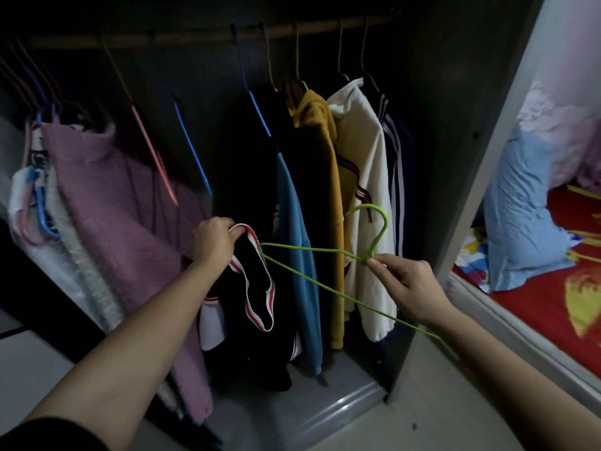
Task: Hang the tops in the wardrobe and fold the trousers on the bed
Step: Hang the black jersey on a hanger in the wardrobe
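My left hand (213, 240) grips the red-and-white striped collar of a black top (253, 297), which hangs down in front of the open wardrobe. My right hand (403, 283) pinches a green wire hanger (309, 250) at the base of its hook. One end of the hanger touches the collar opening. Along the wardrobe rail (208, 35) hang a black top, a blue top (300, 255), a mustard top (325, 157), a white top (367, 190) and a dark striped one.
Empty pink and blue hangers (192, 148) hang left of the middle. A pink garment (117, 196) fills the wardrobe's left side. The grey wardrobe side panel (481, 177) stands at right. Beyond it lies a bed with a red patterned sheet (536, 301) and a blue pillow (517, 209).
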Available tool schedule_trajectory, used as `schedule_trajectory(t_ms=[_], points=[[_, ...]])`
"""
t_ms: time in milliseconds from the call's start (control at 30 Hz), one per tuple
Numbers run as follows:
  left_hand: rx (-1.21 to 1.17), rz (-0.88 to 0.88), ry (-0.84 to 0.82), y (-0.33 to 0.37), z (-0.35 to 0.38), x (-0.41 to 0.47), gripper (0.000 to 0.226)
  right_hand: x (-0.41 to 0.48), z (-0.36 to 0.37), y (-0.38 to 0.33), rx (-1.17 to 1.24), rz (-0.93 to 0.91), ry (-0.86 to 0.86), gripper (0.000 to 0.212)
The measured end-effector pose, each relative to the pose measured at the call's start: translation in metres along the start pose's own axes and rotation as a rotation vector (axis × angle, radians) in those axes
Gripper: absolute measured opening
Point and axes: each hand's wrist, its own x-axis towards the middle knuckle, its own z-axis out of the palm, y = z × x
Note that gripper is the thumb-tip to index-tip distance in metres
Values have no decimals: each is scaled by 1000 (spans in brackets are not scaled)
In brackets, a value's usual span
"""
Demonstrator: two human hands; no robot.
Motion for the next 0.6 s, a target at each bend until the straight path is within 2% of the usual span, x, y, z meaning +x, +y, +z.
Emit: schedule_trajectory(t_ms=[100,267,400,467,600], points=[[-127,86,-15,19,2,-5,17,7,7,-11,21,-24,-10,26],[-233,192,-19,41,-4,-3,14,17,29,-25,50,12,-162,29],[-217,223,-53,42,-15,-1,12,23,32,-32,175,48,-29,28],[-289,229,-60,42,-20,-3,7,27,35,-34,204,42,12,28],[-589,161,-64,54,-28,-7,29,31,52,-33,175,117,-161,27]])
